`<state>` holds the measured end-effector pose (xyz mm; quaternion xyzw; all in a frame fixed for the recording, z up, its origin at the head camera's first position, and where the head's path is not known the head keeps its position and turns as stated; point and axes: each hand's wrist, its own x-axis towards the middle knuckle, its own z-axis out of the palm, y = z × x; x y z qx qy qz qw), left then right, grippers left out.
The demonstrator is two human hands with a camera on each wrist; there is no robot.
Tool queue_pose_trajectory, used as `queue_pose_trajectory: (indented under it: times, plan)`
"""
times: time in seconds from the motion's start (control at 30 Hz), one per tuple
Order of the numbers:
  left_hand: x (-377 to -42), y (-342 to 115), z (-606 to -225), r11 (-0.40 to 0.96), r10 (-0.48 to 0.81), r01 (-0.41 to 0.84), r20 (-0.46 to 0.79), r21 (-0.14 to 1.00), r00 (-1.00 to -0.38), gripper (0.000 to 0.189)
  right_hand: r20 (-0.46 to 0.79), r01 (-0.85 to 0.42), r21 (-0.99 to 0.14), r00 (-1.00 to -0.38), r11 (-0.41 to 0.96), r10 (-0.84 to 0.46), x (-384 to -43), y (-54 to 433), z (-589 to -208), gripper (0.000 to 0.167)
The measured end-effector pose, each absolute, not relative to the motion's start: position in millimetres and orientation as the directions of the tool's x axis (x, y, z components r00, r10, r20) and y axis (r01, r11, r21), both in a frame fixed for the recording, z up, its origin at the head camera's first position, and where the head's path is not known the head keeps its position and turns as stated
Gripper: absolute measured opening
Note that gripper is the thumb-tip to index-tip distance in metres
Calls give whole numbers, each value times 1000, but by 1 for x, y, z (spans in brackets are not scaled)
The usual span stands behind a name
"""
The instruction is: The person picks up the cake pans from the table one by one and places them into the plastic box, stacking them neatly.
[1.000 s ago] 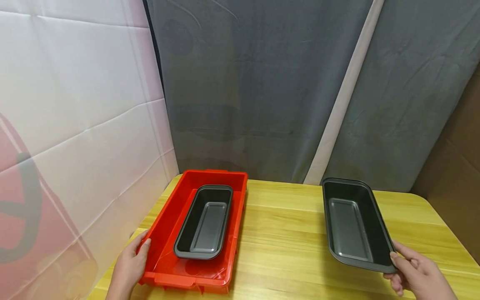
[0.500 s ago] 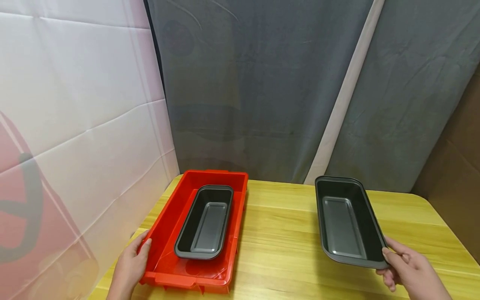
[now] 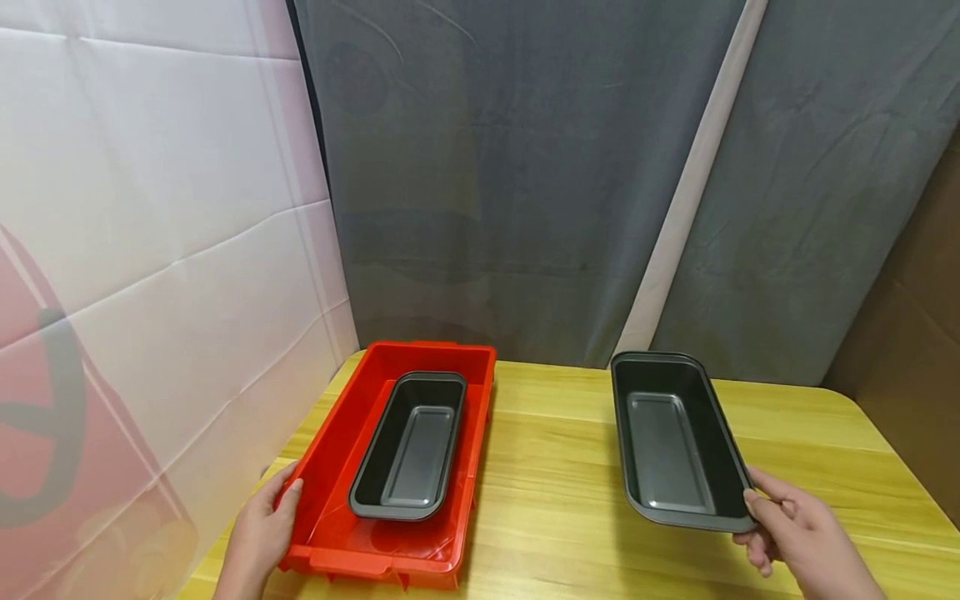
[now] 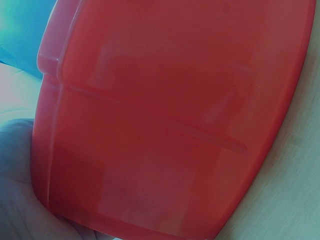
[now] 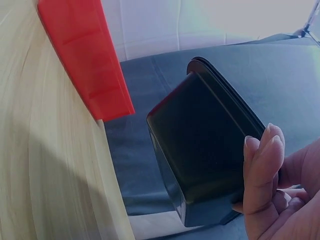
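Observation:
A dark grey loaf pan (image 3: 671, 442) is pinched at its near right corner by my right hand (image 3: 798, 533), thumb on the rim and fingers beneath. In the right wrist view this loaf pan (image 5: 200, 145) hangs above the table, its outer wall and underside showing. My left hand (image 3: 258, 525) grips the near left rim of a red plastic tray (image 3: 468, 500), thumb over the edge. Up close in the left wrist view is the tray's red outer wall (image 4: 160, 125), with part of the left hand (image 4: 20, 185) at its edge. A second loaf pan (image 3: 411, 450) lies inside the tray.
The yellow wood-grain table (image 3: 555, 467) carries the tray on its left. A grey curtain (image 3: 487, 183) hangs along the back, a white printed sheet (image 3: 187, 208) on the left. Brown panelling (image 3: 900, 333) stands at the right.
My right hand has moved the held loaf pan leftward, toward the red tray. The left hand, the tray and the pan inside it have stayed put.

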<state>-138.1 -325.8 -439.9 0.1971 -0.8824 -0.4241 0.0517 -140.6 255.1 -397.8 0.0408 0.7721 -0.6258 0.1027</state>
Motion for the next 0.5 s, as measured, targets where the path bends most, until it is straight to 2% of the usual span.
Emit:
queue_pose_trajectory:
  times: [0.2, 0.5]
  plan:
    - [-138, -326, -440, 572, -387, -295, -65, 766, -920, 57, -175, 153, -968, -979, 200, -100, -143, 247, -396, 56]
    - [-139, -326, -440, 572, -387, -294, -63, 766, -920, 56, -227, 203, -958, -969, 204, -100, -145, 236, -390, 55]
